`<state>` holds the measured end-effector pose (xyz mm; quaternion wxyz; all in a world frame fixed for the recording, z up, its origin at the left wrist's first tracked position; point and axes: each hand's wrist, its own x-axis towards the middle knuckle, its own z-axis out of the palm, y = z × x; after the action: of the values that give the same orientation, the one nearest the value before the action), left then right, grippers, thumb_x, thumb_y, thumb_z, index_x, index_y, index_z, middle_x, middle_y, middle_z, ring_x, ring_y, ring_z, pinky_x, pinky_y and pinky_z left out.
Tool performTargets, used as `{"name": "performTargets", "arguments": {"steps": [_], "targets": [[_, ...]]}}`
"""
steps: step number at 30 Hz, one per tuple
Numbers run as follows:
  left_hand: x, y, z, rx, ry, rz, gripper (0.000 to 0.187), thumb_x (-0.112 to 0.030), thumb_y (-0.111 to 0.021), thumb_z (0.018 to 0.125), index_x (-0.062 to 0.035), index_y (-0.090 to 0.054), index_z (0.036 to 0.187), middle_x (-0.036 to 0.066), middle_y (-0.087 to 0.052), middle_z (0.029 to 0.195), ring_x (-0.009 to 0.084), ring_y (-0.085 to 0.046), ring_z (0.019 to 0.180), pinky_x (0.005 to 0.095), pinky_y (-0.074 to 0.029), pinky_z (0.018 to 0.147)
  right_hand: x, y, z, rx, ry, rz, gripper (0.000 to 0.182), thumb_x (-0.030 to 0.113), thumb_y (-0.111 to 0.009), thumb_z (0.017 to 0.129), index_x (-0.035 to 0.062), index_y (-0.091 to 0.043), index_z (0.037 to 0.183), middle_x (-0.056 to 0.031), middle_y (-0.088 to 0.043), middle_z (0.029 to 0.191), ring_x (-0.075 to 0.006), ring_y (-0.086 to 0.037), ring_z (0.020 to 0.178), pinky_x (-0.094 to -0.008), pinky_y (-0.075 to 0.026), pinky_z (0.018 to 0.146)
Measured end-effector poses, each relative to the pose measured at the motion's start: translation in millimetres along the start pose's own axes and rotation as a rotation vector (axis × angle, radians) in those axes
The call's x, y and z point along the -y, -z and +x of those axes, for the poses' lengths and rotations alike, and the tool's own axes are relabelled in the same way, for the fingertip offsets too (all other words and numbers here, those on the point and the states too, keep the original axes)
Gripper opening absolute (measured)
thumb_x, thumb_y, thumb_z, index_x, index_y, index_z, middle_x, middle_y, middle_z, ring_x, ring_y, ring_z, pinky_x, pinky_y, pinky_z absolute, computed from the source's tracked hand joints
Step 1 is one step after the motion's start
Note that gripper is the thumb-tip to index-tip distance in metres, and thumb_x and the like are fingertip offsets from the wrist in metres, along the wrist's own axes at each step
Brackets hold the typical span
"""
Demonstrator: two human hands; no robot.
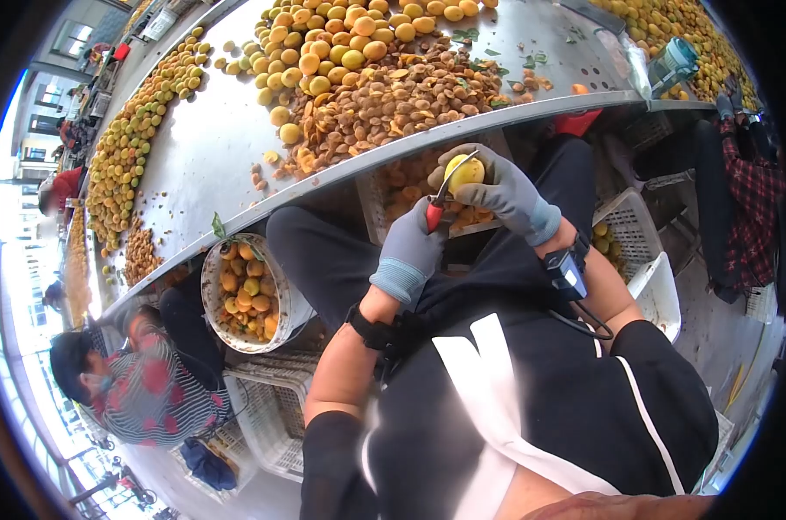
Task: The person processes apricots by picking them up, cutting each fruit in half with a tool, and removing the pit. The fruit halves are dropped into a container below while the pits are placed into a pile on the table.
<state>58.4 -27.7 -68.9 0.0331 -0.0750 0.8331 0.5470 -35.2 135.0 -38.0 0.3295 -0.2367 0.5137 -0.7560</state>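
Note:
My left hand point(412, 250), in a grey glove, is closed round the red handle of a curved metal tool point(433, 215). The tool's metal end lies against a yellow-green fruit point(468, 172). Fingers of my right hand point(507, 192), also gloved in grey, wrap round that fruit. Both hands are close together over my lap, just below the table edge. Beneath them, partly hidden, is a crate point(371, 208) with orange fruit pieces.
The metal table point(204, 160) bears whole fruit and a brown heap of stones point(393, 100). A white bucket point(299, 303) of fruit stands by my left knee. Crates point(276, 416) are on both sides. One co-worker point(150, 386) sits left, another point(748, 208) right.

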Motion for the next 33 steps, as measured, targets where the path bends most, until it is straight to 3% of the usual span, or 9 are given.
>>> {"name": "performTargets", "arguments": {"steps": [7, 11, 18, 22, 24, 25, 26, 29, 33], "targets": [[-7.0, -11.6, 0.1, -0.038, 0.005, -0.016, 0.022, -0.016, -0.062, 0.085, -0.0013, -0.054, 0.1, 0.024, -0.063, 0.09, 0.0426, -0.06, 0.087, 0.0414, -0.048, 0.072, -8.6, -34.4, -0.9, -0.203, 0.07, 0.584, 0.048, 0.027, -0.072, 0.085, 0.0057, -0.051, 0.122, -0.0112, -0.062, 0.118, -0.0176, -0.061, 0.104, -0.0318, -0.051, 0.09], [-6.5, -0.8, -4.9, 0.013, 0.056, 0.031, 0.024, -0.014, -0.062, 0.083, -0.0007, -0.054, 0.102, 0.024, -0.063, 0.091, 0.0427, -0.06, 0.089, 0.0417, -0.048, 0.074, -5.8, -1.6, -3.8, -0.061, 0.017, 0.029, 0.041, 0.024, -0.068, 0.088, 0.006, -0.052, 0.122, -0.0068, -0.062, 0.114, -0.0153, -0.061, 0.103, -0.031, -0.05, 0.091], [-7.9, -10.6, -0.5, -0.078, -0.02, -0.006, 0.024, -0.015, -0.062, 0.085, -0.0015, -0.054, 0.103, 0.024, -0.063, 0.091, 0.0433, -0.06, 0.089, 0.0429, -0.048, 0.073, -20.7, -33.8, -0.7, -0.272, 0.032, 0.555, 0.052, 0.028, -0.07, 0.086, 0.0046, -0.049, 0.128, -0.0086, -0.06, 0.117, -0.0158, -0.059, 0.105, -0.0309, -0.049, 0.091], [-6.0, 6.1, -2.0, -0.015, 0.032, 0.2, 0.025, -0.013, -0.062, 0.083, -0.0017, -0.054, 0.104, 0.024, -0.063, 0.09, 0.0437, -0.06, 0.088, 0.0433, -0.048, 0.074, -12.8, -12.1, -2.0, -0.164, -0.094, 0.267, 0.052, 0.027, -0.069, 0.087, 0.0043, -0.048, 0.129, -0.0097, -0.06, 0.119, -0.0161, -0.059, 0.106, -0.032, -0.048, 0.095], [-4.0, 1.4, -3.3, -0.038, 0.022, 0.13, 0.025, -0.012, -0.062, 0.082, -0.0022, -0.054, 0.104, 0.024, -0.063, 0.09, 0.0438, -0.06, 0.089, 0.0435, -0.048, 0.073, -13.2, -3.1, 1.8, -0.119, 0.012, -0.149, 0.05, 0.025, -0.069, 0.087, 0.0046, -0.049, 0.128, -0.0105, -0.06, 0.12, -0.0167, -0.059, 0.106, -0.032, -0.048, 0.096], [-3.7, -2.0, -3.8, -0.059, 0.016, 0.059, 0.025, -0.011, -0.062, 0.082, -0.0026, -0.054, 0.104, 0.024, -0.063, 0.09, 0.0439, -0.06, 0.089, 0.0437, -0.048, 0.073, -16.2, -9.5, 1.2, -0.175, 0.092, -0.152, 0.039, 0.025, -0.066, 0.09, 0.0065, -0.053, 0.122, -0.0051, -0.063, 0.114, -0.0131, -0.062, 0.096, -0.0222, -0.051, 0.078], [-3.8, -6.0, -2.7, -0.06, 0.013, 0.054, 0.025, -0.011, -0.062, 0.082, -0.0026, -0.054, 0.104, 0.024, -0.063, 0.09, 0.0439, -0.06, 0.089, 0.0437, -0.048, 0.073, -20.2, -19.0, -0.3, -0.174, 0.091, -0.158, 0.039, 0.025, -0.066, 0.09, 0.0065, -0.053, 0.122, -0.0051, -0.063, 0.114, -0.0131, -0.062, 0.096, -0.0222, -0.051, 0.078], [-5.1, -10.4, 0.0, -0.133, -0.071, -0.068, 0.025, -0.012, -0.063, 0.082, -0.004, -0.054, 0.104, 0.024, -0.064, 0.091, 0.0435, -0.06, 0.091, 0.0446, -0.048, 0.073, -17.3, -50.3, 0.3, -0.335, -0.013, 0.468, 0.041, 0.03, -0.063, 0.092, 0.0085, -0.053, 0.124, -0.0024, -0.062, 0.109, -0.0113, -0.06, 0.094, -0.0223, -0.051, 0.075], [-0.1, 7.3, -1.5, -0.084, 0.015, 0.229, 0.028, -0.012, -0.064, 0.082, -0.0054, -0.053, 0.107, 0.024, -0.064, 0.092, 0.0431, -0.06, 0.09, 0.0459, -0.048, 0.073, -21.3, -20.3, 2.0, -0.152, -0.063, 0.333, 0.049, 0.018, -0.069, 0.088, 0.0059, -0.049, 0.131, -0.0048, -0.061, 0.113, -0.0136, -0.059, 0.101, -0.0294, -0.049, 0.09]]}}
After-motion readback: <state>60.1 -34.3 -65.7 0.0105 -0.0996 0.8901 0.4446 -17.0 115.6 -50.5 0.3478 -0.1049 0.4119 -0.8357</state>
